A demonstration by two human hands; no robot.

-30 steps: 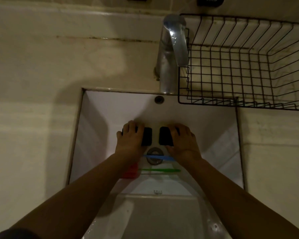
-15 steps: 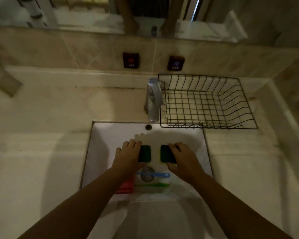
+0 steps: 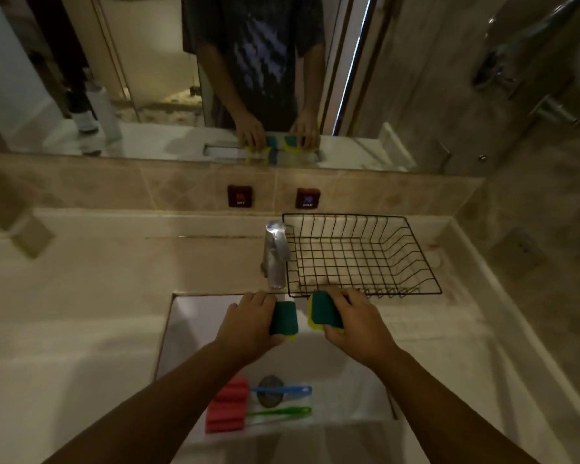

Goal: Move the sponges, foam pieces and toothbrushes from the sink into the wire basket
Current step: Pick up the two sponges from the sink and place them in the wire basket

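My left hand (image 3: 246,324) grips a green-and-yellow sponge (image 3: 283,318), lifted above the white sink (image 3: 195,316). My right hand (image 3: 357,321) holds a second green-and-yellow sponge (image 3: 322,311), raised near the front rim of the black wire basket (image 3: 365,256), which looks empty. Down in the sink lie a red ribbed foam piece (image 3: 228,405), a blue toothbrush (image 3: 282,390) across the drain, and a green toothbrush (image 3: 282,412) below it.
A chrome faucet (image 3: 275,254) stands just left of the basket, behind the sink. Hot and cold buttons (image 3: 240,195) sit on the tiled wall under a mirror. Beige counter runs on both sides of the sink.
Both hands have lifted their sponges off the sink floor and moved up toward the basket. The camera has tilted up, bringing in the mirror.
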